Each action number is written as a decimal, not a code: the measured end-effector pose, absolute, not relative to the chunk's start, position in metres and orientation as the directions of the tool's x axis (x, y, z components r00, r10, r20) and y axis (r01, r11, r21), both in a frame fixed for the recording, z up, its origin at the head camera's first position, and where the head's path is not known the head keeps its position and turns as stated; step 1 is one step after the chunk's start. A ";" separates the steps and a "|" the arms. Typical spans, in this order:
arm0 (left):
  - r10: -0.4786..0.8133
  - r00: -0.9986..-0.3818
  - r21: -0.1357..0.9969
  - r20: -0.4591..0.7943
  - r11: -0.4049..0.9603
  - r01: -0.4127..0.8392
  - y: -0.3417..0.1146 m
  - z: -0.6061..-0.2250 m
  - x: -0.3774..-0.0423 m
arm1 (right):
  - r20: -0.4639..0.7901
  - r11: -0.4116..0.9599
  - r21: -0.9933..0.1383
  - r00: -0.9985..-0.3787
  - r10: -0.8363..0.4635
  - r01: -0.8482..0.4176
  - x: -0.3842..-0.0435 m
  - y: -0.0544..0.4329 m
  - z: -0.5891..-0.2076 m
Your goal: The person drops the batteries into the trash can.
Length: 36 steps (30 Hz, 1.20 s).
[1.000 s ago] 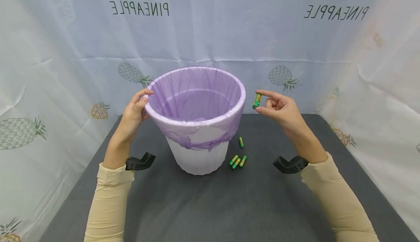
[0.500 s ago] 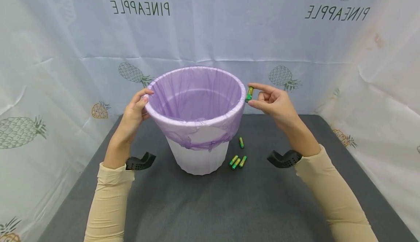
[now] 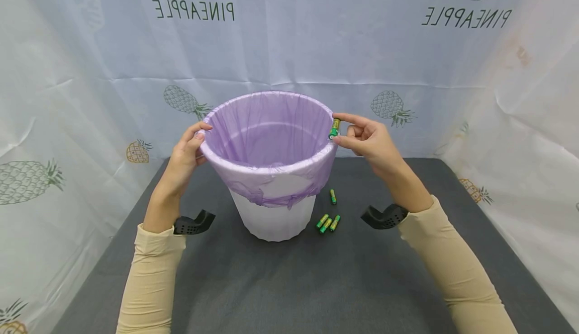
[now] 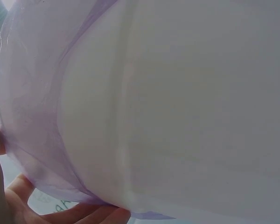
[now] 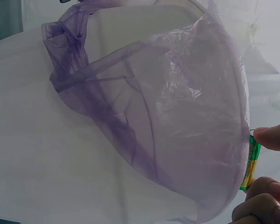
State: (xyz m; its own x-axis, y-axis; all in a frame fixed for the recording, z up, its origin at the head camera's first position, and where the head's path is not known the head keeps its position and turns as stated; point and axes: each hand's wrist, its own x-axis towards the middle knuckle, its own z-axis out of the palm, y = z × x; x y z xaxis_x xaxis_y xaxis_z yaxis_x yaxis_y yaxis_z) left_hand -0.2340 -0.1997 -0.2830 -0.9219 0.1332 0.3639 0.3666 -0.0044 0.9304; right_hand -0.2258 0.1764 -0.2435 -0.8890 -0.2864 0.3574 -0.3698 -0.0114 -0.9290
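- Well, the small battery (image 3: 334, 129) is up at the right side of the bin (image 3: 270, 226), level with the rim; whether it actually touches the purple liner (image 3: 322, 175) there, I can't quite make out.
- The right hand (image 3: 368, 140) pinches it end to end, index finger at the top and thumb at the bottom, the other fingers curled in – a narrow, neat hold.
- I'd expect the battery to be light but dense, hard and rigid, with a smooth wrapper that could slip or roll; the ends give a fair pinch, though across the middle of the barrel would probably be steadier.
- The left hand (image 3: 183, 153) grips the bin's opposite rim, some of its fingers lying outside, below the edge.
- The bin looks like thin white plastic, wide-mouthed and tapering to a scalloped foot; likely light for its bulk and best steadied by that rounded rim.
- Its liner is filmy and see-through, crinkled and shiny outside, gathered into a loose knot at the front – soft stuff, easily snagged or torn, I'd guess.
- Beside the foot, three green-and-gold batteries (image 3: 326, 224) lie close together on the dark grey tabletop (image 3: 271, 288), with a fourth battery (image 3: 332, 196) lying apart, farther back.
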 end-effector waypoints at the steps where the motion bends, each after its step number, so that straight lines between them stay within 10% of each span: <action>1: 0.134 -0.922 0.930 0.364 -0.003 0.367 -0.200 -0.283 -0.234 | 0.358 -0.014 -0.929 -0.889 -0.287 -0.370 -0.226 0.176 -0.243; 36: 0.120 -0.926 0.932 0.358 0.005 0.361 -0.199 -0.285 -0.236 | 0.349 -0.065 -0.937 -0.903 -0.251 -0.344 -0.233 0.195 -0.274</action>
